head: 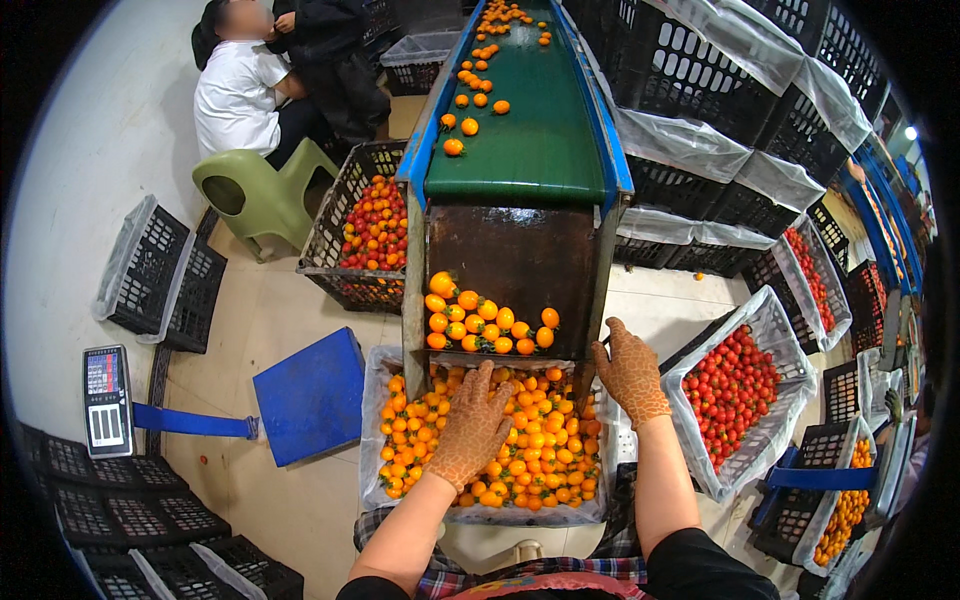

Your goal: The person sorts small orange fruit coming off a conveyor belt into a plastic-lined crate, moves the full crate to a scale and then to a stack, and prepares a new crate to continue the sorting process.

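Note:
Both my hands wear brown patterned gloves. My left hand (472, 427) is over a lined crate (369, 465) of orange cherry tomatoes (547, 442), fingers apart and pointing at the lower lip of the chute. Its palm is hidden, and nothing shows in its grip. My right hand (631, 375) is beside the chute's right metal post (609, 277), its fingers apart and no tomato visible in it. More orange cherry tomatoes (487, 322) rest along the lower end of the dark chute (514, 240). Above it, the green conveyor belt (525, 142) carries scattered orange tomatoes.
A lined crate of red tomatoes (731, 397) stands at right. Left of the chute is a black crate of mixed tomatoes (375, 232). A blue platform scale (311, 397) lies on the floor. Stacked crates (682, 127) rise at right. A person (240, 97) is near a green chair (251, 191).

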`<state>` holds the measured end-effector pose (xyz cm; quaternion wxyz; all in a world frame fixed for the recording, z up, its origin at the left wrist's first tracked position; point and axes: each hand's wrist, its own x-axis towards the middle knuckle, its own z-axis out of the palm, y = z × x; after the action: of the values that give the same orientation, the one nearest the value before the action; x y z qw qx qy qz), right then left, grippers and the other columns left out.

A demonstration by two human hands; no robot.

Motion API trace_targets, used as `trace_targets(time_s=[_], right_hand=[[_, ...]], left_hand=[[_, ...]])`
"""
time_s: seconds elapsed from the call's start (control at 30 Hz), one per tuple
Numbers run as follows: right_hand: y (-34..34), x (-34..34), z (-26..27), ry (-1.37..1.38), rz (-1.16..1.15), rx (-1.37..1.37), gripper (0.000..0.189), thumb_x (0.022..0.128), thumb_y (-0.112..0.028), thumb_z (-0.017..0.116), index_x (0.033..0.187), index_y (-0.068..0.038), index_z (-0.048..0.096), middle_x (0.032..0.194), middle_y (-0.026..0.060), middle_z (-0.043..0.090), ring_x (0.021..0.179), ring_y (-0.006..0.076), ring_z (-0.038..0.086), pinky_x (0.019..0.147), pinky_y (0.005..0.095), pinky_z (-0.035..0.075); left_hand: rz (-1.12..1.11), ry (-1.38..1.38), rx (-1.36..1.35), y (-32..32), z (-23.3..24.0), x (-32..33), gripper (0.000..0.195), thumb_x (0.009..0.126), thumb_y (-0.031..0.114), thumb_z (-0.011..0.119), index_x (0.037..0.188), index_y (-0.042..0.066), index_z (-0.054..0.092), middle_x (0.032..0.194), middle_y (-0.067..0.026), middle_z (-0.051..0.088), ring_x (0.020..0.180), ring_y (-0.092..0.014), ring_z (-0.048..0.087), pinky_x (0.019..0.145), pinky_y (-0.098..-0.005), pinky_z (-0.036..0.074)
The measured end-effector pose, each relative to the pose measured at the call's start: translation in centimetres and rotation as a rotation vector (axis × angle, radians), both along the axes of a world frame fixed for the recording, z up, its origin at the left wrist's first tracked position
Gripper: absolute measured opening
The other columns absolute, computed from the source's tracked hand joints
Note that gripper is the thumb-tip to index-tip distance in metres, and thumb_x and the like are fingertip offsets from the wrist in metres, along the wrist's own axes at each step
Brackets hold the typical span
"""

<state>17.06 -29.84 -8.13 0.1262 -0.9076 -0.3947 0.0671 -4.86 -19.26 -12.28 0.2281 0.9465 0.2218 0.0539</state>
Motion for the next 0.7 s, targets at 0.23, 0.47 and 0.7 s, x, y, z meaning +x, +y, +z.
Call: trace_targets(time_s=[0.23, 0.47, 0.7], right_hand=[[-0.14, 0.04, 0.03, 0.001, 0.003, 0.007, 0.041, 0.087, -0.024, 0.055, 0.118, 0.0, 0.046, 0.094, 0.0222, 0.062, 0.088, 0.0371, 0.06, 0.076, 0.0455, 0.047], [-0.13, -0.01, 0.38, 0.034, 0.004, -0.014, 0.041, 0.087, -0.024, 0.055, 0.119, 0.0, 0.046, 0.095, 0.022, 0.062, 0.089, 0.0372, 0.06, 0.076, 0.0461, 0.047], [-0.3, 0.08, 0.14, 0.013, 0.019, 0.009, 0.042, 0.086, -0.024, 0.055, 0.118, 0.0, 0.045, 0.094, 0.0214, 0.061, 0.088, 0.0366, 0.059, 0.075, 0.0459, 0.048]], left_hand=[[0.053, 0.014, 0.065, 0.36, -0.13, -0.07, 0.049, 0.085, 0.025, 0.059, 0.128, 0.007, 0.047, 0.145, -0.0215, 0.016, 0.13, -0.045, 0.022, 0.105, -0.0508, 0.027], [0.041, 0.049, 0.067, 0.13, -0.25, -0.14, 0.05, 0.084, 0.027, 0.059, 0.129, 0.008, 0.047, 0.145, -0.0215, 0.017, 0.132, -0.044, 0.02, 0.106, -0.051, 0.024], [0.028, 0.071, 0.011, -0.02, -0.64, 0.03, 0.05, 0.083, 0.023, 0.059, 0.129, 0.006, 0.045, 0.146, -0.0214, 0.014, 0.133, -0.043, 0.017, 0.108, -0.0514, 0.019]])
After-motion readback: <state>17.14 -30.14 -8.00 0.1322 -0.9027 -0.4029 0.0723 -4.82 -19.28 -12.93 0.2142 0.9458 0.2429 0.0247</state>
